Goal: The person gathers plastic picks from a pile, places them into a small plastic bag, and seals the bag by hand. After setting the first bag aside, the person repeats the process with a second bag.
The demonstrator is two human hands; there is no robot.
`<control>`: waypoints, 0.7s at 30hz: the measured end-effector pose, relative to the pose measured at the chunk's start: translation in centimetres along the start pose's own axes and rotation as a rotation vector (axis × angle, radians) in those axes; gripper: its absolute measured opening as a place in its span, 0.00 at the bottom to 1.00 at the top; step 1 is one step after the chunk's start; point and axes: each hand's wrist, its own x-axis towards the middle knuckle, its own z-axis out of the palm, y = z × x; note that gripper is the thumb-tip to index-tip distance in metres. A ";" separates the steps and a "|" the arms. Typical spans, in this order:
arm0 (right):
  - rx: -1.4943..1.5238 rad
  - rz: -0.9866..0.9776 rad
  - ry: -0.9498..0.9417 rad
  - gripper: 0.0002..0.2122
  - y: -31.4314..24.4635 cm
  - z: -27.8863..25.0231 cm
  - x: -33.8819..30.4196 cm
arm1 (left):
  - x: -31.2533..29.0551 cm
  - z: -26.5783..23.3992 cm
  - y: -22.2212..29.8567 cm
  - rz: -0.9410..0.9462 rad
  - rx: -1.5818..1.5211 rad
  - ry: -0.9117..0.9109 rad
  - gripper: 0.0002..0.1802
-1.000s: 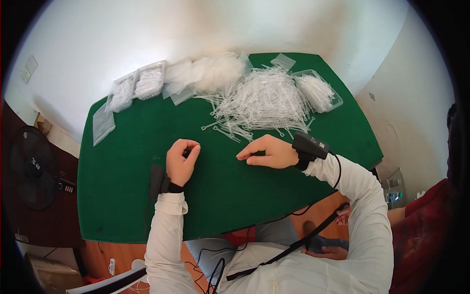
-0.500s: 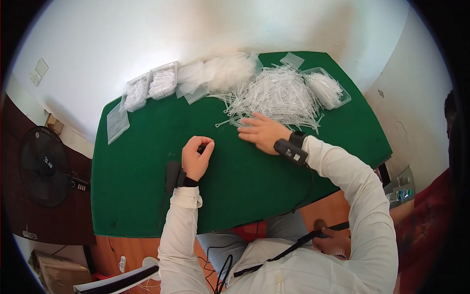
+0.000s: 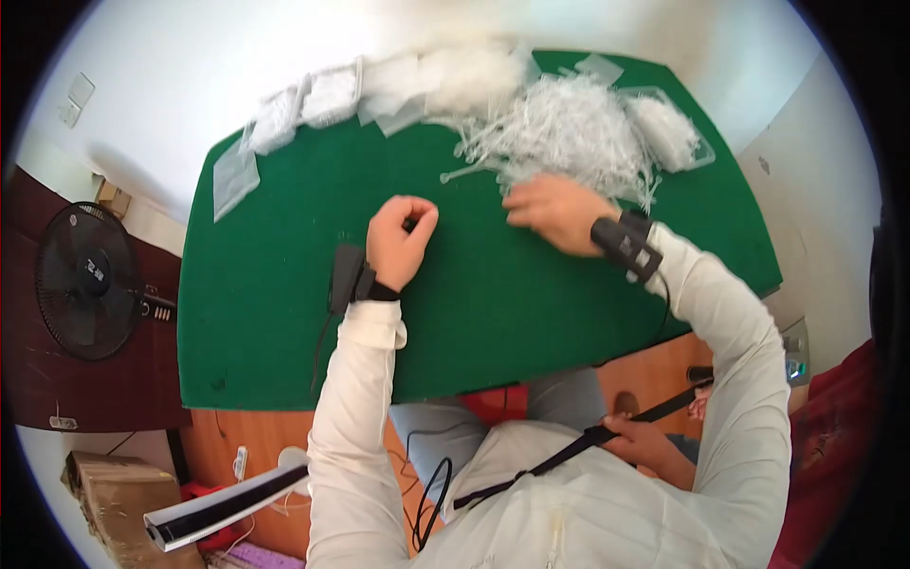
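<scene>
The heap of thin white plastic strips [image 3: 569,133] is lying at the far side of the green counter [image 3: 275,322], a little right of its middle, with loose strands straggling out toward the near edge of the heap. The right hand [image 3: 555,211] is resting at that near edge, palm down and fingers spread flat, its fingertips lying among the outermost strands; it is blurred, and I cannot tell whether it is pinching any one strip. A black band [image 3: 626,247] is sitting on that wrist, over the end of a white sleeve.

The left hand [image 3: 400,242] is lying well apart from the heap, nearer the middle of the counter, and is curling into a loose fist with thumb and forefinger pressing together; whatever may be between them is too small to make out. A black strap with a small dark device [image 3: 347,278] is sitting on that wrist.

Just right of the heap a clear tray [image 3: 675,133] holding more white pieces is sitting. Along the far left edge, several clear bags of white parts [image 3: 327,95] are lying in a row, and one flat clear bag [image 3: 234,177] is lying apart from them, nearer the left corner.

Off the counter to the left, a black fan [image 3: 87,280] is standing on the floor.
</scene>
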 end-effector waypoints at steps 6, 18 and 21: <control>0.067 0.003 0.000 0.13 -0.3 0.1 -0.3 | -0.5 -0.2 0.1 0.086 0.047 -0.025 0.06; -0.056 0.031 -0.047 0.11 1.3 -2.0 -1.5 | -1.1 -0.4 0.6 0.113 0.163 -0.044 0.06; -0.013 0.039 -0.040 0.10 0.6 -2.3 -1.0 | -0.7 -0.5 0.9 0.119 0.169 -0.047 0.06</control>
